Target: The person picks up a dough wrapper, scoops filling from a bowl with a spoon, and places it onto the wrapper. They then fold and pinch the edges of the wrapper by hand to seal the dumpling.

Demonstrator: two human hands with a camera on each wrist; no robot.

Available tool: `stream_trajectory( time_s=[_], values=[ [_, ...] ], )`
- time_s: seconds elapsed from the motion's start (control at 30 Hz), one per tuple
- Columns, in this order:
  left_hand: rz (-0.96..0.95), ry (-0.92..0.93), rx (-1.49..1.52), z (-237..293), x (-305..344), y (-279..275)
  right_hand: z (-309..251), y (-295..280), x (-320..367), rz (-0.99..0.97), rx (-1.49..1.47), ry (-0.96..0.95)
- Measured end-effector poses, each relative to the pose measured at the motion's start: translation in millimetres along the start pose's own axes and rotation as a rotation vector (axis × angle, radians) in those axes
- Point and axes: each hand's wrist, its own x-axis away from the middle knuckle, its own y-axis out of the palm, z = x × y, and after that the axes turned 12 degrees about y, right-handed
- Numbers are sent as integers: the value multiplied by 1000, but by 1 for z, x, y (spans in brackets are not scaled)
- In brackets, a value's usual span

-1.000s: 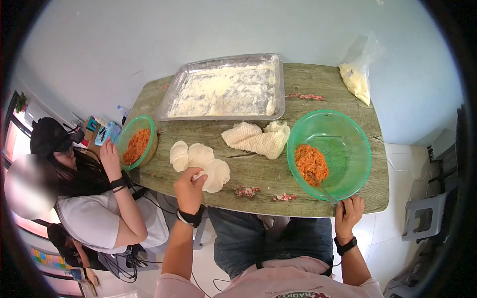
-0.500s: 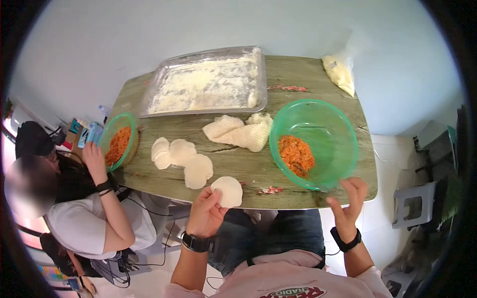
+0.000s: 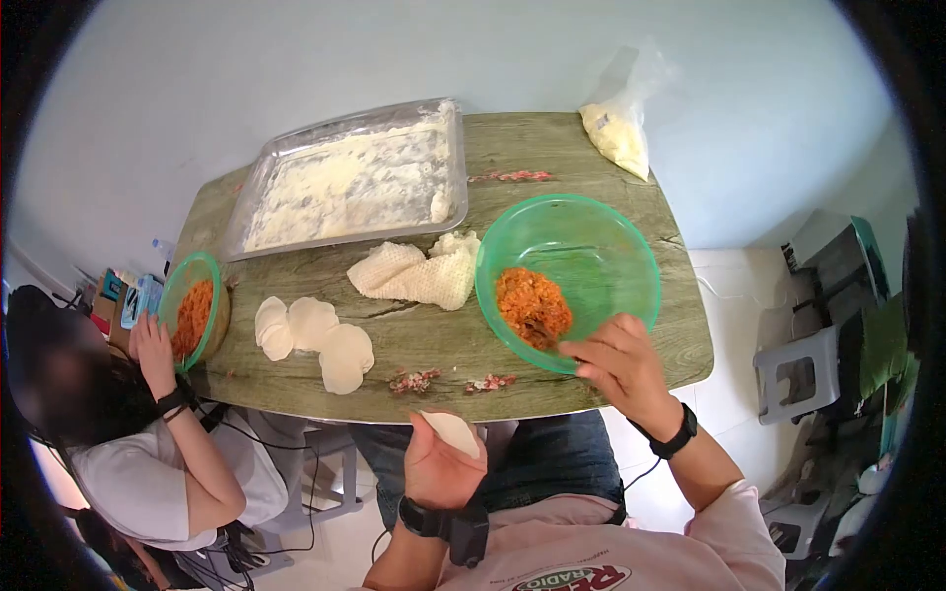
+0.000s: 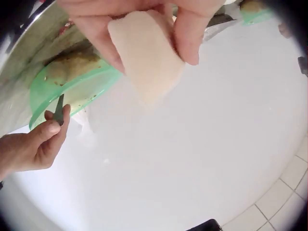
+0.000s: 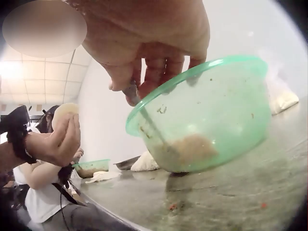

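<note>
A round dumpling wrapper [image 3: 452,434] is held in my left hand [image 3: 441,477], just off the table's front edge. In the left wrist view the wrapper [image 4: 147,55] curves between the thumb and fingers. My right hand [image 3: 631,372] is at the near rim of the large green bowl [image 3: 616,236] and pinches a spoon by its handle [image 4: 58,113]. The spoon's lower end reaches into the orange-red filling [image 3: 530,303] on the bowl's left side. Several more wrappers [image 3: 346,359] overlap on the table to the left.
A floury metal tray [image 3: 461,177] stands at the back of the table [image 3: 532,148], with a crumpled white cloth [image 3: 409,276] before it. A bag of pale powder [image 3: 618,138] leans near the wall. On the left, another person [image 3: 168,463] sits beside a second green bowl [image 3: 219,281].
My left hand lifted a wrapper off the pile and brought it toward my body, turned palm up. The right hand left the bowl's rim, then came back and took the spoon handle.
</note>
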Motion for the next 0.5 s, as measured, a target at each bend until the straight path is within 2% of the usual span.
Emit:
stream_trajectory(
  time_s=[0.13,0.2,0.23,0.3,0.4,0.5],
  values=[
    [-43,-75,21,-5,-1,-6,4,9,-13,28,-30,-14],
    [80,-20,-220,-12,3,5,7,13,-15,-1,-53,-12],
    [20,-52,-183,-11,3,0,9,14,-14,1,-56,-14],
    [29,-15,-259,-10,3,-2,14,14,-10,146,-289,96],
    [29,4,-333,-9,2,-11,13,13,-7,254,-209,138],
    [14,-34,-316,-11,0,-14,12,15,-7,176,-120,120]
  ],
)
